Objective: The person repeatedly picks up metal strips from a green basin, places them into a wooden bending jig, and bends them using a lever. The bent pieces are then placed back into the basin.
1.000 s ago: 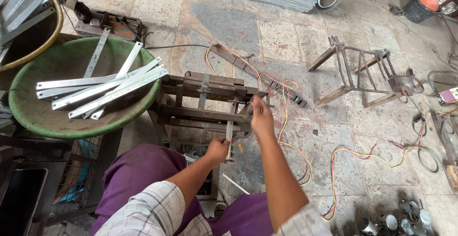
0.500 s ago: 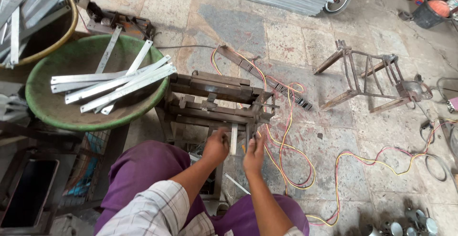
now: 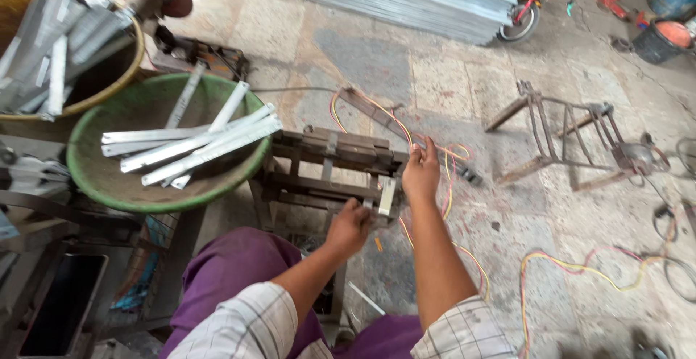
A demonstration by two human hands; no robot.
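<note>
Left hand (image 3: 349, 226) closed around the near edge of the rusty metal jig (image 3: 335, 167), holding a short flat metal strip (image 3: 386, 196) upright against its front; right hand (image 3: 421, 172) rests half open on the jig's right corner, beside the green basin (image 3: 109, 188) of longer strips.

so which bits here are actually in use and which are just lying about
In use: left hand and right hand at the metal press frame, short metal strip between them.

Lying about: green basin of metal strips, yellow basin, metal stand, wires.
</note>
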